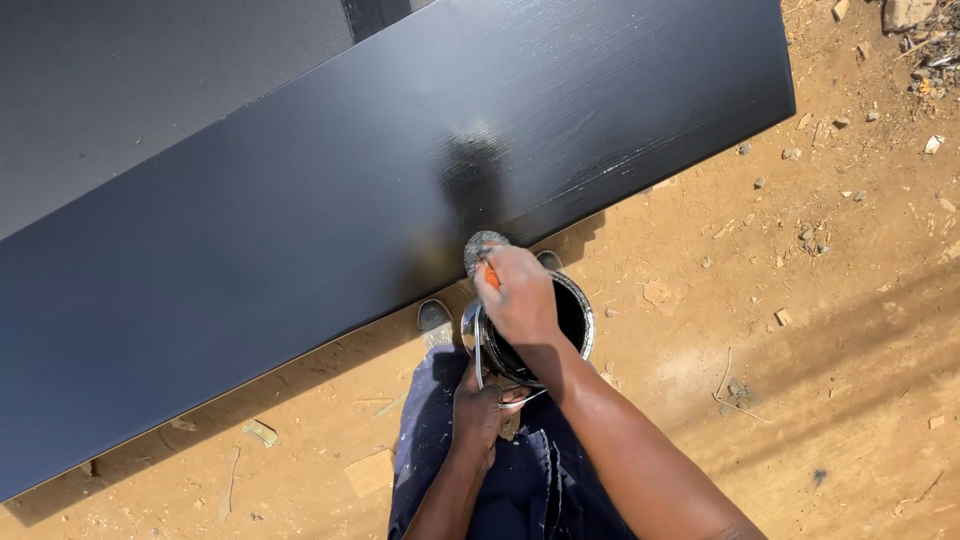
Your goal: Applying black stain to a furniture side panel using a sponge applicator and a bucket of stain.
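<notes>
While the left hand (478,412) clamps the thin wire handle of the round metal tin of black paint (530,330) held above the dark blue trousers (520,480), the right hand (520,298) sits over the tin's mouth, fingers closed on an orange-handled brush (487,252). Beyond the tin, the long flat black board (330,200) looks wholly coated, glossy wet; I judge only touch-ups remain. Farther out lies sandy ground (820,300).

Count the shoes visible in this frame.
2. One shoe shows left of the paint can, beside the black board; the other shoe peeks out behind the right hand, mostly hidden.
</notes>
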